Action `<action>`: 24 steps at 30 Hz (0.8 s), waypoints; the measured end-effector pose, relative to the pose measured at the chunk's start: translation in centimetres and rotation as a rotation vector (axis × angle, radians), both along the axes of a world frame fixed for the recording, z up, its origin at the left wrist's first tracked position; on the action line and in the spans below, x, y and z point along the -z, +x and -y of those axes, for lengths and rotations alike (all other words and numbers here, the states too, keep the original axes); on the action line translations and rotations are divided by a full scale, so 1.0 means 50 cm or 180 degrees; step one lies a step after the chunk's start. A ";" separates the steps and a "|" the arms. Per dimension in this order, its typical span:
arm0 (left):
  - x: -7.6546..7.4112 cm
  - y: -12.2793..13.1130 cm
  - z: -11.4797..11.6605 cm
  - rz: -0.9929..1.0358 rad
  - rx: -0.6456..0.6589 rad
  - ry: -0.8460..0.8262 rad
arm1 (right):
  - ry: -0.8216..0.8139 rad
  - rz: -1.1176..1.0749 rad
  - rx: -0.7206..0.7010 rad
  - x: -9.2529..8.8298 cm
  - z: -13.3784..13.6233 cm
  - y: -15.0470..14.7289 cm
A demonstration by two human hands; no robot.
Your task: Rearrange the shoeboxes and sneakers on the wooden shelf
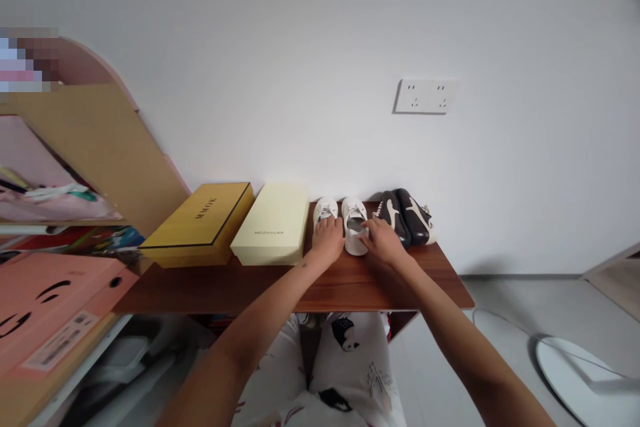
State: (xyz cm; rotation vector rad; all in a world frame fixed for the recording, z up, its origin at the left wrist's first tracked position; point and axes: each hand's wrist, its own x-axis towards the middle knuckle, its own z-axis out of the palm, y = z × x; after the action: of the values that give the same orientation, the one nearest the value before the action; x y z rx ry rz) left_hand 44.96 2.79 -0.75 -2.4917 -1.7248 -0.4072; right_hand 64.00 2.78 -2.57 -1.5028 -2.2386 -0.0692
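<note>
Reddish-brown tabletop (345,290) bears white shoes (355,233), seemingly laced.

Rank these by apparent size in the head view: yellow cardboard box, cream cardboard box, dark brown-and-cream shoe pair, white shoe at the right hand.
1. Yellow cardboard box, only moderately ahead
2. Cream cardboard box
3. Dark brown-and-cream shoe pair
4. White shoe at the right hand
</note>
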 end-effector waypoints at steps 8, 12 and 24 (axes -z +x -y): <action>0.037 0.175 0.000 0.1612 0.0787 -0.0588 | 0.0342 -0.0988 0.1410 0.044 -0.019 0.253; 0.070 0.260 -0.017 0.2118 0.0318 -0.1543 | -0.0761 -0.1549 0.1739 0.067 -0.023 0.329; -0.002 0.315 -0.062 0.0165 0.0791 -0.1276 | -0.0588 0.0133 0.1340 0.014 -0.020 0.326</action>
State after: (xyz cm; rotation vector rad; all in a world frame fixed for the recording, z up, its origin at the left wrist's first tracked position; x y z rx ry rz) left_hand 60.70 5.86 -0.65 -3.0184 -1.6563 -0.1515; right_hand 80.32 3.77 -3.29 -2.0703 -1.9661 -0.0217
